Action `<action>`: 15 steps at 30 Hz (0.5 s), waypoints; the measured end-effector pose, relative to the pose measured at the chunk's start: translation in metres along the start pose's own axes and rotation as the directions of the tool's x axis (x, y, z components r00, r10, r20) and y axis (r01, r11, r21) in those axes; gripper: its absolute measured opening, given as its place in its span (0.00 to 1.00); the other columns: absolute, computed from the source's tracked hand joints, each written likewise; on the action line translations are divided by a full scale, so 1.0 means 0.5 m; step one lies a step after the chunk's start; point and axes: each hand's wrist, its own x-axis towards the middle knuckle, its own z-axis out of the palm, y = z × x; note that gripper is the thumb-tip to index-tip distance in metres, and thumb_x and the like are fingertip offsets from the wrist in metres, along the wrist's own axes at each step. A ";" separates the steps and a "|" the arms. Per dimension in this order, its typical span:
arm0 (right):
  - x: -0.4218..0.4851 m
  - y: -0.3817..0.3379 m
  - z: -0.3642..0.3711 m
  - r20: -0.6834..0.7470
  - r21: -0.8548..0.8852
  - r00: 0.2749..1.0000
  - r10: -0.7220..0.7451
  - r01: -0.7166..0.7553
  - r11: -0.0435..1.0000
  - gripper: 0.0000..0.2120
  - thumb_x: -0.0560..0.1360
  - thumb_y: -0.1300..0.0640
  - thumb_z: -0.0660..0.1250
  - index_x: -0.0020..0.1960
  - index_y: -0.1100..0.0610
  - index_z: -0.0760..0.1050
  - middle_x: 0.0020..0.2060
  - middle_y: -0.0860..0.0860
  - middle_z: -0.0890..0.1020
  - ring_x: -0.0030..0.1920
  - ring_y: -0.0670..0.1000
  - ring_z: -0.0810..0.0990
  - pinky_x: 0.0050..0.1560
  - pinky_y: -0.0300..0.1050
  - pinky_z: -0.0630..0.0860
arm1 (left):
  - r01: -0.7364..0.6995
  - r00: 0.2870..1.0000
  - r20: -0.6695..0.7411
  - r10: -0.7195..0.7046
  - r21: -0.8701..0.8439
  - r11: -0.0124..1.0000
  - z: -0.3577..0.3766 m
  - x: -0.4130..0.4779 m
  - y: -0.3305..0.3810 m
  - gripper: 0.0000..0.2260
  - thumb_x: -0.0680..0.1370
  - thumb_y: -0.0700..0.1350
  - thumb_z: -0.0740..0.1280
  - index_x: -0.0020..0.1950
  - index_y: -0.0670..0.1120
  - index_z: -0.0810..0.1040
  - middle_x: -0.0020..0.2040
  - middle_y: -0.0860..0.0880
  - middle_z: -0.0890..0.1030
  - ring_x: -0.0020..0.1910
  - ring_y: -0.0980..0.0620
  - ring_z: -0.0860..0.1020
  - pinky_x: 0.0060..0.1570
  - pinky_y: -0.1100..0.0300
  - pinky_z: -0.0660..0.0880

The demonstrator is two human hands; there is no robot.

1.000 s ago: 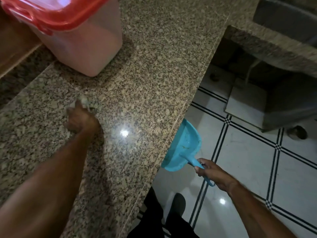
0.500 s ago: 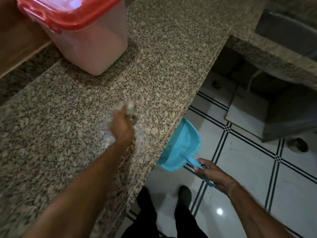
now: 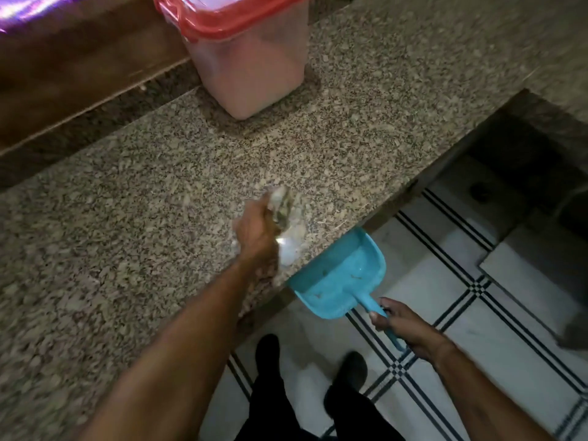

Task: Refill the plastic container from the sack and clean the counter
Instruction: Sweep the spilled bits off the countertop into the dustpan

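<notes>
A speckled brown-and-beige granite table fills the left and upper part of the head view. At its far side stands a translucent, squarish plastic container, upright, with a red snap-on lid closed on top. A pale pinkish-white fill shows through its walls. It sits just beside a dark wooden ledge that runs along the back of the table.

The left hand is over the table near its front edge, well apart from the container. Its fingers are curled round a crumpled pale wad of cloth or paper. Motion blur makes it impossible to tell which. A pale, shiny patch lies on the table just beside this hand. Whether it is powder or glare cannot be told.

The right hand is below table level, its fingers wrapped round the handle of a light-blue plastic dustpan. The open mouth of the pan is held against the front edge of the table, just beside the left hand. A few small dark bits lie inside the pan.

Below is a white tiled floor with black double lines, and the person's black shoes and dark trousers.
</notes>
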 end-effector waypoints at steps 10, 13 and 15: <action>0.017 0.033 -0.116 0.094 -0.050 0.996 -0.007 0.012 0.999 0.06 0.79 0.59 0.70 0.55 0.58 0.79 0.42 0.50 0.78 0.46 0.50 0.76 0.55 0.48 0.75 | 0.644 0.754 -0.160 -0.637 -0.012 0.765 0.011 -0.137 0.002 0.16 0.85 0.61 0.53 0.63 0.57 0.75 0.54 0.49 0.78 0.48 0.46 0.80 0.37 0.64 0.68; 0.023 0.042 -0.135 0.114 -0.061 0.994 0.002 0.005 0.998 0.04 0.81 0.59 0.68 0.55 0.57 0.79 0.42 0.51 0.78 0.46 0.49 0.76 0.56 0.48 0.75 | 0.381 0.920 -0.080 -0.384 -0.056 0.923 0.093 -0.115 0.124 0.16 0.85 0.60 0.53 0.69 0.63 0.73 0.60 0.54 0.78 0.46 0.54 0.78 0.52 0.64 0.76; 0.020 0.043 -0.147 0.112 -0.055 0.994 -0.001 0.007 0.998 0.03 0.81 0.59 0.68 0.53 0.56 0.80 0.42 0.50 0.79 0.46 0.48 0.77 0.57 0.49 0.76 | 0.319 0.948 0.019 -0.319 -0.075 0.945 0.128 -0.102 0.158 0.17 0.85 0.61 0.53 0.73 0.67 0.71 0.59 0.54 0.76 0.52 0.52 0.76 0.64 0.47 0.70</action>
